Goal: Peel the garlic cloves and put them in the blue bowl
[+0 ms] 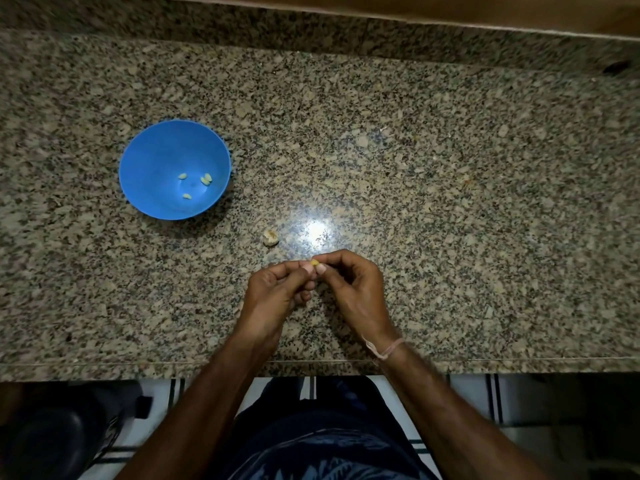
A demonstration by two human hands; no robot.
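Note:
A small pale yellow garlic cloves piece, one clove [314, 263], is pinched between the fingertips of my left hand [277, 292] and my right hand [349, 289], just above the granite counter near its front edge. The blue bowl [152, 161] stands upright on the counter to the far left of my hands. Several peeled cloves [205, 179] lie on its bottom. A lump of unpeeled garlic [270, 236] rests on the counter between the bowl and my hands.
The speckled granite counter [450, 202] stretches wide to the right and back to a raised granite ledge [311, 26]. Its front edge [485, 362] runs just below my wrists. A dark object [52, 434] sits on the floor at lower left.

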